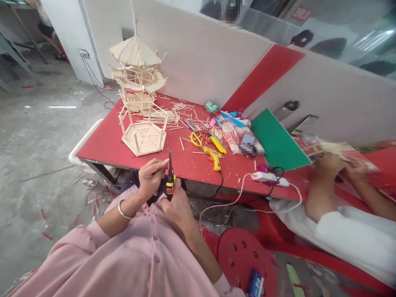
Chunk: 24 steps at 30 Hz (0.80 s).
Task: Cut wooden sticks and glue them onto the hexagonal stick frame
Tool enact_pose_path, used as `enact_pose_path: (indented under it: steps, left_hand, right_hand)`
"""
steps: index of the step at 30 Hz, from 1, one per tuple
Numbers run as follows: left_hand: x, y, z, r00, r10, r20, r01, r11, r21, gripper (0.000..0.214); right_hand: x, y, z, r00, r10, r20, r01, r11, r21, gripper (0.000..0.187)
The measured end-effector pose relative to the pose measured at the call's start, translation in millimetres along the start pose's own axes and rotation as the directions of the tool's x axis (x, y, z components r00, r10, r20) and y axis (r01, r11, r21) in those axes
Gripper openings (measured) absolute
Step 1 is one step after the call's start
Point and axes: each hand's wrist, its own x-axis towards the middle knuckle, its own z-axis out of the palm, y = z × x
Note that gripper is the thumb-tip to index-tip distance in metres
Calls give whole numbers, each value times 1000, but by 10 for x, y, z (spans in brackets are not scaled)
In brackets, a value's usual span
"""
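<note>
My right hand (pixel 178 207) is wrapped around needle-nose pliers (pixel 170 181) with black and yellow handles, held at the table's near edge with the narrow tip pointing away from me. Close to that tip, my left hand (pixel 151 176) has its fingers pinched together. What it holds, if anything, is too small to make out. Beyond my hands, an open hexagonal frame of wooden sticks (pixel 145 138) sits on the red table (pixel 102 146). Behind it stands a tiered stick pagoda (pixel 136 74) with a pointed roof.
Loose sticks (pixel 159 117) are scattered over the table. A yellow glue gun (pixel 213 157), yellow-handled scissors (pixel 195 139) and a green board (pixel 276 142) lie to the right. A white power strip (pixel 269 178) trails cables off the edge. At far right, a co-worker's hands (pixel 331 165) handle sticks.
</note>
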Motion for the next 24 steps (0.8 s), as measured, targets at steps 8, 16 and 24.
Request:
enact_pose_path:
  steps: [8,16,24]
  left_hand:
    - [135,-66,253,979,-204,-28,196,966,-170,17]
    - [286,-231,420,972,-236,3,231,945,-231,17]
    - [497,-377,485,991,-131,17,132,983,-127,17]
  right_hand:
    - [159,20,-109,997,-27,-70,37,990,134,51]
    - [353,22,-336,999,6,-47,-1,996,93,58]
    - [545,83,-364,996,91,-23,-91,996,-23,48]
